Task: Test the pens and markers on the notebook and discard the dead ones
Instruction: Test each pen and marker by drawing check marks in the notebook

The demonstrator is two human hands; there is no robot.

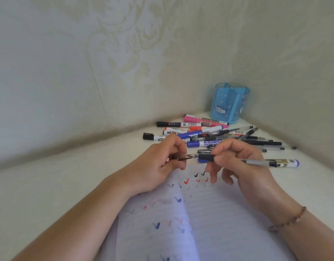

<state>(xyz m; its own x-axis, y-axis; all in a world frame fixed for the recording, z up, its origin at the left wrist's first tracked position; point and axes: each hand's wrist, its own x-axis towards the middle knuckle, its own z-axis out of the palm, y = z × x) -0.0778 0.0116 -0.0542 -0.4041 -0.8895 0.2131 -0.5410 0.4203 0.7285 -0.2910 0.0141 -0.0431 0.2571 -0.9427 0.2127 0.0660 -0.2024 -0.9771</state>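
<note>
1. Over the open notebook [209, 213], at a white corner desk [49, 185], a person holds a gel pen [237, 160] level between two raised hands.
2. The pen's long axis runs left to right, tip toward the left hand [162, 162], back end past the right hand [243, 166] and out over the desk.
3. The right hand is the nearer to the barrel: thumb and forefinger pinch the black grip, the other fingers hanging loosely curled above the page.
4. The left hand, fingers curled, pinches a small dark piece [181, 158] just off the pen's tip; it looks like a cap or clip, but it is too small to tell.
5. Tip and piece are almost touching, so any coming move likely turns on that short gap along the pen's axis.
6. Both wrists hover clear of the page, which bears rows of black, red and blue ticks.
7. Beyond lie a pile of pens and markers [209, 134] and a blue holder [229, 102].
</note>
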